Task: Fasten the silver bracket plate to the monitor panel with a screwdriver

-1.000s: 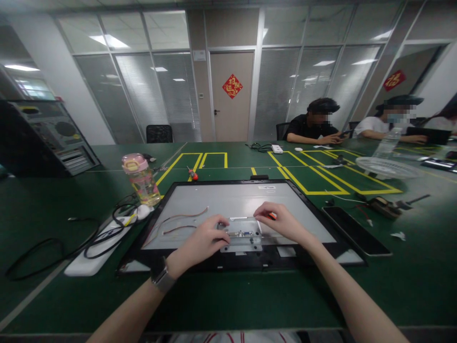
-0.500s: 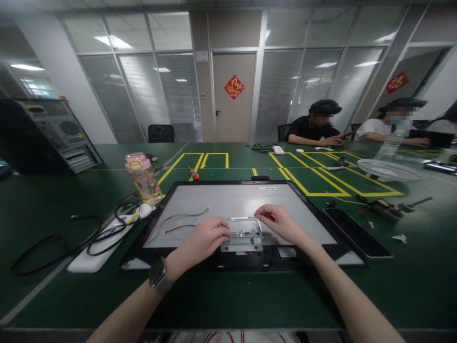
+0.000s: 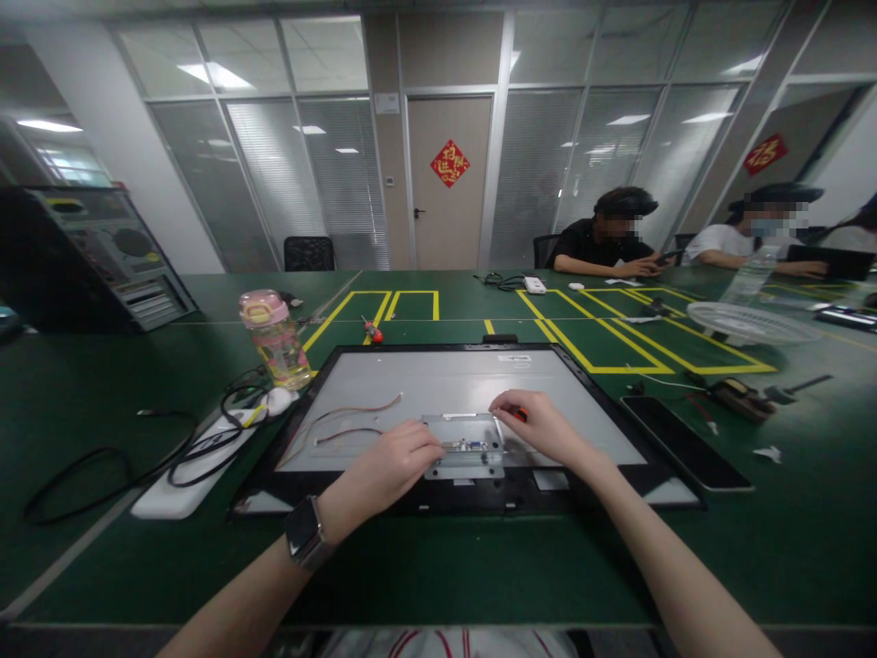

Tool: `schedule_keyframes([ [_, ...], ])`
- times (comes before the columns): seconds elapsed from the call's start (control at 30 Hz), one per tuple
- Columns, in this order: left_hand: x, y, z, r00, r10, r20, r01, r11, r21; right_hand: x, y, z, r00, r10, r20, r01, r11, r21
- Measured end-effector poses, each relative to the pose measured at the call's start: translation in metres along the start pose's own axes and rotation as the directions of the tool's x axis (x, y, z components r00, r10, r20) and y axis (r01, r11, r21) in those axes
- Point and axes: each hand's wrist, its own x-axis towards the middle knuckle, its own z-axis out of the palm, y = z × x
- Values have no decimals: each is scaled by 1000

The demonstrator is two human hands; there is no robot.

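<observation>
A flat display panel (image 3: 384, 375) with a black frame lies back side up in front of me. On its near half sits a silver metal bracket (image 3: 462, 470) with a small circuit board (image 3: 472, 446) and a blue connector. My left hand (image 3: 404, 457) rests at the bracket's left edge, its fingers pressed together on it; the fingertips are partly hidden. At the bracket's upper right corner, my right hand (image 3: 538, 425) is closed around an orange-and-black tool handle (image 3: 521, 414), mostly covered by the fingers. Thin cables (image 3: 343, 408) lie loose on the panel's left side.
Left of the panel are a pink-lidded bottle (image 3: 274, 338), a white power strip (image 3: 195, 471) with black cable, and a computer tower (image 3: 89, 256). To the right lie a black phone (image 3: 685, 443) and a brown tool (image 3: 744, 399). Co-workers (image 3: 609, 238) sit across the green table (image 3: 438, 576).
My left hand has shifted slightly, its fingers drawn a little lower along the bracket's left side. The right hand stays at the upper right corner with the orange-and-black handle.
</observation>
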Motion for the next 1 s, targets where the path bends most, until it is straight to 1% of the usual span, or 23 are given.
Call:
schedule_keyframes([
  [0.1,0,0,1,1000,-10,11,11,1000,-15,0,0,0,1000,1,5,-1,1000,-4],
  [0.3,3,1,4,992,-85,98,81,996,45,0,0,0,1000,-2,13,2,1000,-12],
  [0.47,4,2,5,988,-101,116,95,994,57,0,-3,-1,1000,-16,12,16,1000,-12],
  [0.7,6,5,1,972,-154,175,153,988,20,0,-4,2,999,-40,28,39,999,27],
  [0.87,7,4,0,974,-164,159,166,986,2,0,-6,0,999,-19,46,17,999,51],
  [1.0,6,2,1,980,-151,131,155,988,-17,-2,-12,-1,992,-45,118,35,996,87],
])
